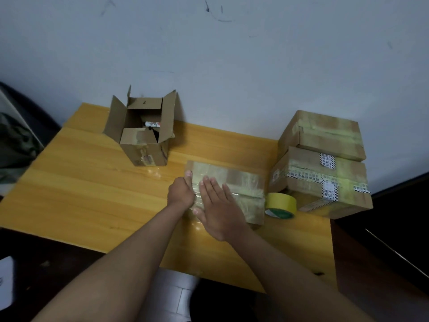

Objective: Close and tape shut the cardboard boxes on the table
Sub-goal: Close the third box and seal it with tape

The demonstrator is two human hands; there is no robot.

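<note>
In the frame centre, the left hand [181, 191] grips the flat box [234, 182] edge to steady it, while the right hand [218, 205] lies flat, fingers straight, probably pressing tape down.

Yellow wood surface [81, 182] against a scuffed grey wall [232, 54]; dark chair [27, 117] left, white tile floor [171, 296] below.
</note>
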